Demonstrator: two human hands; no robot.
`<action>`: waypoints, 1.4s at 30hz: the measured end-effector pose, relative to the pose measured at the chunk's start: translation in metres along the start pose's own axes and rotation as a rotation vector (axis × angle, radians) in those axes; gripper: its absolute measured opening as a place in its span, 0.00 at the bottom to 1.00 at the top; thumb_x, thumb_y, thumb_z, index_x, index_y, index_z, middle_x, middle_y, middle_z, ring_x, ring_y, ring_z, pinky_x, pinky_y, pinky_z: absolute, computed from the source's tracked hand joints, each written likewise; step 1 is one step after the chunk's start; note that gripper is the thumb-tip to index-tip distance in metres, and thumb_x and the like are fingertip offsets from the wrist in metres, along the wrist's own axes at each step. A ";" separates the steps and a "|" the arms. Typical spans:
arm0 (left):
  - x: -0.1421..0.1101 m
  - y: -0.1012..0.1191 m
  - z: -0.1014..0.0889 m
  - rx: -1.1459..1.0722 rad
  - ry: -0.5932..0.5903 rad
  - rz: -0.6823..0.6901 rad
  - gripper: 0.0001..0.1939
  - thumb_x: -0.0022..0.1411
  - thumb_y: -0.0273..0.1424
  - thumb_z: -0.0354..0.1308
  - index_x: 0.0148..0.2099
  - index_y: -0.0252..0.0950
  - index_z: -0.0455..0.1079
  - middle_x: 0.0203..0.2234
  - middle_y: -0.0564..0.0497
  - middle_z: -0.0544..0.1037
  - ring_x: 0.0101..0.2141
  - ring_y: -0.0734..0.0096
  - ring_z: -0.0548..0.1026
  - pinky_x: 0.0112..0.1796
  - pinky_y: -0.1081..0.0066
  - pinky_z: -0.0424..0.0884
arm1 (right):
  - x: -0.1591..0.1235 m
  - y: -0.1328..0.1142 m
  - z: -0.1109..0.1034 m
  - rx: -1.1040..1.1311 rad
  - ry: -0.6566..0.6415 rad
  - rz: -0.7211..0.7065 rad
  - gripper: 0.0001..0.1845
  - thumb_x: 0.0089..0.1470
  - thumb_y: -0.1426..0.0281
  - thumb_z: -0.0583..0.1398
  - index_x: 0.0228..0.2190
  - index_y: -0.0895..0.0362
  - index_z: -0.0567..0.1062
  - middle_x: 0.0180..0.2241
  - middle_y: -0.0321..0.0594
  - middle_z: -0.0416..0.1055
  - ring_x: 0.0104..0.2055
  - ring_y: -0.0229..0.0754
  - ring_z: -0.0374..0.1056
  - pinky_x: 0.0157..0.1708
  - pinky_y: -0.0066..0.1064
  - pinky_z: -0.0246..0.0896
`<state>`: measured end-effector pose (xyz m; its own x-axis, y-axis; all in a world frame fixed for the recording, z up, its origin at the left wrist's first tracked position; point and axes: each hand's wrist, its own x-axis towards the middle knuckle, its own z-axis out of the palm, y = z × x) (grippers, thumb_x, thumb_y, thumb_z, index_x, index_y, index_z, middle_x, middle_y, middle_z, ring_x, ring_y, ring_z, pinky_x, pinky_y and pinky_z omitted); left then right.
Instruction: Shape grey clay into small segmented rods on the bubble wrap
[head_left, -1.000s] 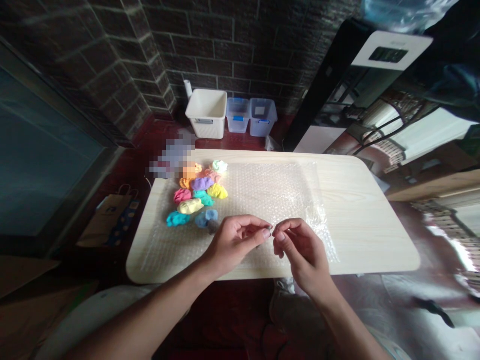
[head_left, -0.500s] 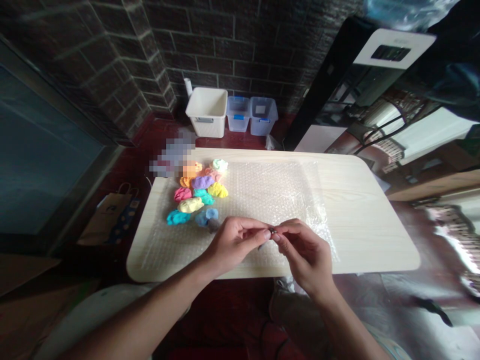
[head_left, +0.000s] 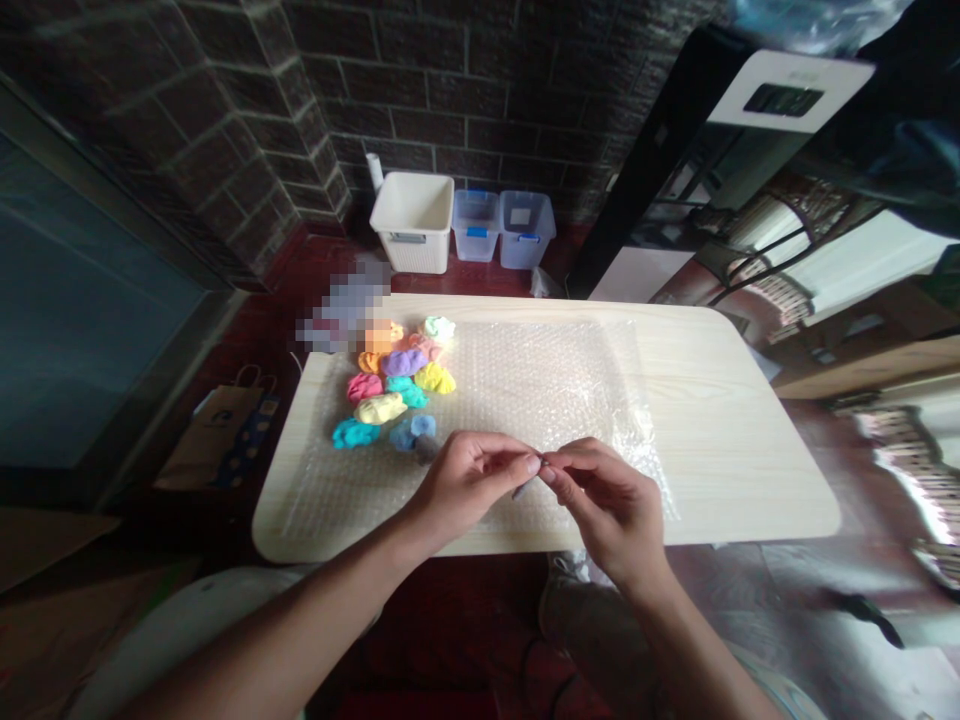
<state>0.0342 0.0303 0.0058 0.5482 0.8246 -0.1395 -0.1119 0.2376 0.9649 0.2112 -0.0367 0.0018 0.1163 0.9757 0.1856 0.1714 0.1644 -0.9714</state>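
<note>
Over the front of the table, my left hand (head_left: 476, 480) and my right hand (head_left: 611, 500) meet fingertip to fingertip. Both pinch a small dark grey piece (head_left: 525, 487) that looks like modelling clay; the fingers cover most of it, and a thin strip shows below them. Just left of my left hand lie a grey clay lump (head_left: 427, 449) and a light blue clay piece (head_left: 423, 425). Several lumps of modelling clay sit beyond, among them teal-blue (head_left: 355, 433), pale yellow (head_left: 380, 408), purple (head_left: 405, 362) and bright yellow (head_left: 435, 378).
Bubble wrap (head_left: 525, 370) covers much of the pale wooden table (head_left: 720, 420). A white bin (head_left: 412, 250) and two clear blue tubs (head_left: 476, 245) stand on the floor by the brick wall. A paper bag (head_left: 214, 440) is on the floor at left.
The strip of the grey piece below my fingers shows a little more and points further to the left. Both hands keep their pinch in nearly the same place.
</note>
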 end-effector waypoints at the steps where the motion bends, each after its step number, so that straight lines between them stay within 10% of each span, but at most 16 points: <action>1: 0.000 0.000 0.000 -0.015 0.005 -0.004 0.12 0.62 0.36 0.67 0.36 0.32 0.83 0.26 0.49 0.81 0.28 0.71 0.74 0.33 0.72 0.69 | 0.000 0.000 0.000 0.007 0.002 0.013 0.04 0.61 0.71 0.69 0.38 0.50 0.84 0.34 0.41 0.78 0.34 0.43 0.73 0.32 0.36 0.68; 19: -0.005 -0.005 0.000 0.237 0.061 0.222 0.09 0.68 0.34 0.65 0.44 0.36 0.84 0.38 0.45 0.85 0.40 0.63 0.82 0.42 0.68 0.75 | 0.000 -0.003 0.002 0.171 0.045 0.232 0.07 0.57 0.65 0.72 0.33 0.54 0.83 0.23 0.35 0.73 0.24 0.36 0.65 0.25 0.29 0.62; 42: 0.000 -0.008 -0.008 0.117 0.103 0.038 0.14 0.67 0.39 0.66 0.44 0.33 0.83 0.37 0.45 0.86 0.38 0.65 0.81 0.38 0.72 0.73 | 0.004 0.017 -0.002 0.373 0.073 0.321 0.07 0.55 0.66 0.74 0.37 0.52 0.86 0.30 0.37 0.78 0.32 0.37 0.70 0.34 0.30 0.66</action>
<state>0.0286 0.0320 -0.0030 0.4570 0.8815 -0.1191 -0.0302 0.1492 0.9884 0.2171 -0.0299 -0.0137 0.1760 0.9751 -0.1350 -0.2448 -0.0895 -0.9654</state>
